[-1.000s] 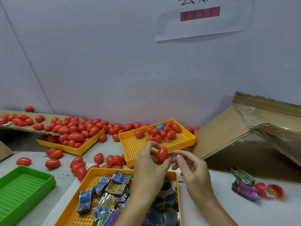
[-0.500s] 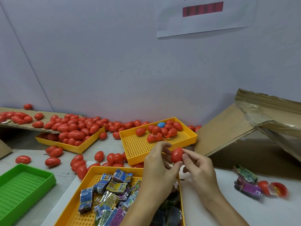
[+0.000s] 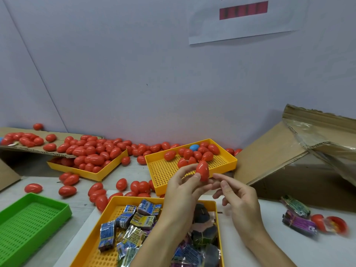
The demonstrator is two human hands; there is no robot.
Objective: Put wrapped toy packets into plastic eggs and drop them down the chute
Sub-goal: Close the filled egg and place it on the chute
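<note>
My left hand (image 3: pixel 183 186) pinches a closed red plastic egg (image 3: pixel 202 170) between thumb and fingertips, upright, in front of the far yellow tray (image 3: pixel 165 173). Just to the right, my right hand (image 3: pixel 236 197) is off the egg, its fingers loosely spread and holding nothing. Below both hands sits the near yellow tray (image 3: pixel 113 204), heaped with wrapped toy packets (image 3: pixel 134 218). The cardboard chute (image 3: pixel 273 153) slopes down at the right.
Loose red eggs (image 3: pixel 96 155) fill a yellow tray (image 3: pixel 86 173) and cover the table at the back left. A green tray (image 3: pixel 30 218) stands at the front left. Two packets (image 3: pixel 298 220) and an opened red egg (image 3: pixel 331 224) lie at the right.
The egg was held between both hands; now my right hand has let go and drawn slightly back, and my left hand alone holds the egg, raised a little.
</note>
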